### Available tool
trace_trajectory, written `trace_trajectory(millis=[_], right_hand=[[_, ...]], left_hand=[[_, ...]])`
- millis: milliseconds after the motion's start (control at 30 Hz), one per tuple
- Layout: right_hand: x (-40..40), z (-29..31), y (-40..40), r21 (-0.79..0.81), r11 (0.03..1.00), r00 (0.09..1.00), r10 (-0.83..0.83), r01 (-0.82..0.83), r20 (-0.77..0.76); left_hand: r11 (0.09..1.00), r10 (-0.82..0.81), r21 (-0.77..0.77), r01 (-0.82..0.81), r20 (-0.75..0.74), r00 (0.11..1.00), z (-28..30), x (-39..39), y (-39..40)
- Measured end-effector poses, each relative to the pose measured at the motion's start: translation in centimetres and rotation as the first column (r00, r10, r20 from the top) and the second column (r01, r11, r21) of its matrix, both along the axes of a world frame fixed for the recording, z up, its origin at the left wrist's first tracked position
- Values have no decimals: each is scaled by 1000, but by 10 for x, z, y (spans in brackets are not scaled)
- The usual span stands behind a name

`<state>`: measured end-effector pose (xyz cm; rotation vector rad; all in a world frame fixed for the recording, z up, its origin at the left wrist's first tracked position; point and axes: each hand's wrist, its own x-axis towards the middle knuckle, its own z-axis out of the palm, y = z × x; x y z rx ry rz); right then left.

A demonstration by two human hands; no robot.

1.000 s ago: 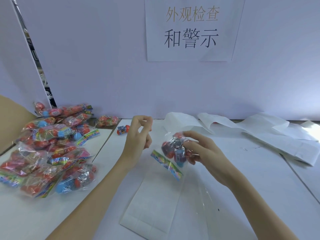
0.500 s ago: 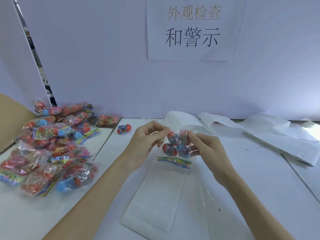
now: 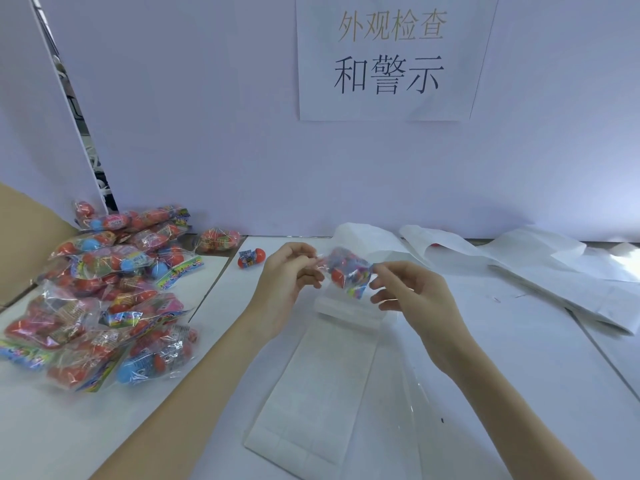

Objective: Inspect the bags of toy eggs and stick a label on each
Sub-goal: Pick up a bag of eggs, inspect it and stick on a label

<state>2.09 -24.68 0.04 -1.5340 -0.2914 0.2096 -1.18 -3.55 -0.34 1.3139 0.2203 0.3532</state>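
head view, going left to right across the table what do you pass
pile of egg bags → loose toy egg → left hand → held bag of toy eggs → right hand → crumpled white sheets

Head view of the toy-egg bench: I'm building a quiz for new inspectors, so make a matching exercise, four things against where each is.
Things:
1. bag of toy eggs
2. loose toy egg
3. pile of bags
4. paper sign

Places:
A. on the back wall
B. heaped at the table's left
C. pinched between both hands
D. alone on the table, beyond the left hand

Pairs: 1-C, 2-D, 3-B, 4-A
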Motion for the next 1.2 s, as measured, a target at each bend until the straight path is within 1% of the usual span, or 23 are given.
trace_trajectory(millis=[100, 167, 233, 267, 300, 333, 367, 433, 467, 533, 600, 700, 800, 833, 867, 933, 1000, 1067, 1133, 1200], right_hand=[[-1, 3, 0, 48, 999, 997, 0, 4, -80], [-2, 2, 2, 70, 995, 994, -61, 67, -85], [-1, 3, 1, 142, 979, 983, -126, 145, -136], [0, 4, -1, 169, 974, 978, -123, 152, -171], [1, 4, -2, 170, 977, 978, -94, 127, -185], [3, 3, -4, 147, 986, 983, -58, 84, -172], [3, 2, -4, 115, 992, 989, -37, 54, -141], [4, -1, -4, 46, 998, 998, -44, 47, -52], [3, -2, -3, 6, 998, 998, -55, 55, -5], [1, -2, -1, -68, 996, 996, -54, 58, 68], [-1, -1, 1, -121, 991, 992, -34, 49, 123], [0, -1, 0, -220, 972, 974, -34, 84, 225], [0, 1, -1, -266, 956, 956, -47, 128, 289], [-1, 2, -1, -272, 954, 957, -43, 125, 288], [-1, 3, -1, -259, 960, 964, -40, 110, 262], [-4, 5, -1, -164, 985, 985, -17, 45, 169], [-7, 9, -3, -29, 998, 995, 52, -50, 84], [-5, 11, -6, 104, 988, 993, 110, -113, 32], [-3, 10, -6, 178, 980, 996, 89, -87, -1], [-1, 8, -3, 142, 989, 999, -32, 29, 19]], left_hand=[[994, -35, 105, 32, 24, 999, -3, 0, 0], [991, -89, 104, 83, 54, 995, -3, 0, -1], [986, -154, 76, 147, 101, 983, -4, -2, -2], [983, -182, 62, 175, 120, 976, -3, -2, -2], [977, -210, 59, 204, 125, 970, -2, -3, -1], [970, -238, 82, 230, 111, 965, -2, -3, 0], [960, -257, 136, 245, 77, 963, -2, -4, 0], [924, -266, 284, 256, -4, 964, -1, -5, -1], [912, -254, 327, 246, -21, 967, -1, -6, -3], [908, -196, 378, 181, 1, 981, 0, -6, -9], [901, -105, 428, 72, 54, 993, 0, -6, -13], [910, -5, 414, -33, 91, 996, -2, -4, -13], [947, 50, 315, -66, 58, 997, 1, -4, -11], [954, 60, 292, -71, 45, 997, 2, -4, -11], [955, 70, 286, -79, 41, 997, 2, -4, -11], [949, 68, 304, -87, 70, 995, 3, -5, -9], [940, -4, 339, -39, 124, 992, 4, -7, -7], [933, -84, 360, 28, 142, 986, 5, -10, -7], [927, -148, 365, 91, 129, 981, 4, -10, -7], [916, -196, 372, 149, 91, 976, 2, -10, -8]])
